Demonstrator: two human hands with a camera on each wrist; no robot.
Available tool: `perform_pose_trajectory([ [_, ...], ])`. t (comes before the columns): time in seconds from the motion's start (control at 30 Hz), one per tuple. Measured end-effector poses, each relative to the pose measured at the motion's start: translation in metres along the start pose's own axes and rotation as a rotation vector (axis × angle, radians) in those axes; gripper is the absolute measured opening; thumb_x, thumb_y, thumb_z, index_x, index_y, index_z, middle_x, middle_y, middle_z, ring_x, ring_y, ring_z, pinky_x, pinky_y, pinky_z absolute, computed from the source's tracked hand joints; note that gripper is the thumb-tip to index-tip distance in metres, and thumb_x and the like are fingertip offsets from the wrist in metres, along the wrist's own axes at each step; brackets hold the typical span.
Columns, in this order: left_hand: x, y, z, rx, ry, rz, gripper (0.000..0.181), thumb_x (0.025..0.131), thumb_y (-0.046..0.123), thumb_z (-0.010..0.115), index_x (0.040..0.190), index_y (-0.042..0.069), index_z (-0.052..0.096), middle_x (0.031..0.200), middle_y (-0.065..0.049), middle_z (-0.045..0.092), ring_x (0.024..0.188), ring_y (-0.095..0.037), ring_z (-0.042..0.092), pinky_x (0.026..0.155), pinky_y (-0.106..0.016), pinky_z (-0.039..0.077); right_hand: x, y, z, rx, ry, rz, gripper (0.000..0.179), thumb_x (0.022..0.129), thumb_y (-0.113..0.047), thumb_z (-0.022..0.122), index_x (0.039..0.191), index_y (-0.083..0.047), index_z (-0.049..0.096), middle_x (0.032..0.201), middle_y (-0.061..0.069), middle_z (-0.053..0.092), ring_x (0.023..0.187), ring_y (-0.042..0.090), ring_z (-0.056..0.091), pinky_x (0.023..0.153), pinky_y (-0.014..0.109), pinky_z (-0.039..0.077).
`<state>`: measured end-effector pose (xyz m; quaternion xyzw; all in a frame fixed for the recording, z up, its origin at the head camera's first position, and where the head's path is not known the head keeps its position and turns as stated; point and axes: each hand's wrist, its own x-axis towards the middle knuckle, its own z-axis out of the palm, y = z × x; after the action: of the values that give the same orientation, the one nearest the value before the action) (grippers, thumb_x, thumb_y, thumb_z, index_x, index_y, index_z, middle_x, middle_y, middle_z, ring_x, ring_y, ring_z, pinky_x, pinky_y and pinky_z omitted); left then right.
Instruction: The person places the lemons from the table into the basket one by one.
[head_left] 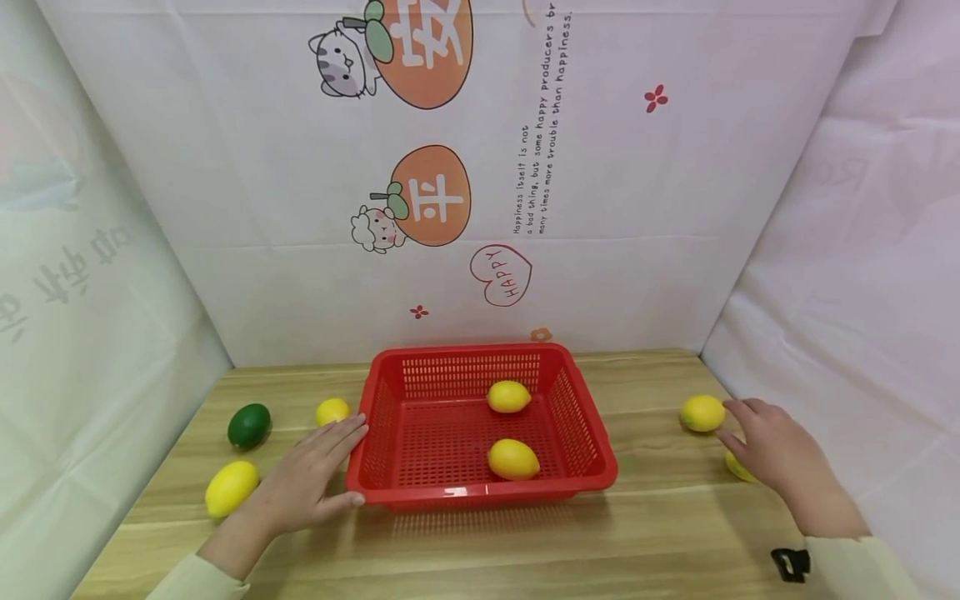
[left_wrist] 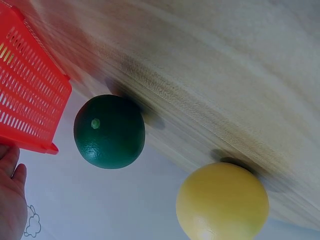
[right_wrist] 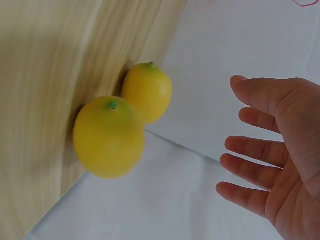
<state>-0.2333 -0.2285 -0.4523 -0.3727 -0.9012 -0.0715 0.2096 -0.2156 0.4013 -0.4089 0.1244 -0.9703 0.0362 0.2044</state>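
Note:
A red plastic basket (head_left: 480, 493) stands mid-table with two lemons inside, one toward the back (head_left: 509, 397) and one near the front (head_left: 513, 460). Against its left rim rests my left hand (head_left: 307, 477), fingers extended and thumb at the front corner. My right hand (head_left: 783, 450) hovers at the right with parted, lightly bent fingers and nothing between them. Just past its fingertips lies a lemon (head_left: 702, 413). Another lemon (head_left: 738, 467) is partly hidden under that hand. In the right wrist view the nearer lemon (right_wrist: 109, 137) overlaps the farther one (right_wrist: 147, 92).
Left of the basket lie a dark green, lime-like fruit (head_left: 249, 426), a lemon (head_left: 232, 488) beside my left wrist, and another lemon (head_left: 332, 411) partly behind my left fingers. White printed cloth (head_left: 600, 275) walls the wooden table (head_left: 465, 558) at the back and both sides.

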Motion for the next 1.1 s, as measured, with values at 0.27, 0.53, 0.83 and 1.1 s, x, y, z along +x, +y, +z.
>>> perform_pose_trajectory([
  [0.27,-0.001,0.0,-0.001,0.006,0.006,0.0,0.085,0.084,0.061,0.063,0.143,0.001,0.045,0.151,-0.011,0.04,0.135,-0.029,0.041,0.105,-0.048,0.039,-0.005,0.016,0.009,0.02,-0.171,0.103,0.047,0.083,-0.016,0.074,0.117,0.012,0.057,0.109,0.037,0.056,0.097,0.055,0.054,0.08,0.064,0.046],
  [0.53,-0.001,0.0,0.0,0.008,0.013,-0.002,0.085,0.084,0.061,0.063,0.143,0.002,0.046,0.151,-0.011,0.04,0.135,-0.028,0.04,0.105,-0.047,0.039,-0.007,0.028,0.022,0.058,-0.223,0.135,0.048,0.086,-0.021,0.072,0.119,0.012,0.057,0.111,0.038,0.055,0.098,0.056,0.054,0.082,0.065,0.045],
  [0.83,-0.002,0.0,0.001,0.009,0.017,0.004,0.085,0.084,0.06,0.064,0.143,0.001,0.046,0.15,-0.011,0.04,0.135,-0.029,0.041,0.104,-0.048,0.039,-0.008,0.038,0.039,0.046,-0.266,0.138,0.049,0.086,-0.023,0.071,0.116,0.013,0.058,0.111,0.039,0.055,0.098,0.056,0.054,0.082,0.065,0.045],
  [1.1,-0.001,0.0,0.001,0.007,0.023,0.007,0.085,0.083,0.058,0.066,0.143,0.001,0.046,0.15,-0.011,0.041,0.135,-0.029,0.041,0.105,-0.047,0.039,-0.011,0.044,0.052,0.044,-0.289,0.141,0.051,0.087,-0.026,0.07,0.118,0.012,0.058,0.11,0.038,0.055,0.097,0.055,0.055,0.08,0.065,0.046],
])
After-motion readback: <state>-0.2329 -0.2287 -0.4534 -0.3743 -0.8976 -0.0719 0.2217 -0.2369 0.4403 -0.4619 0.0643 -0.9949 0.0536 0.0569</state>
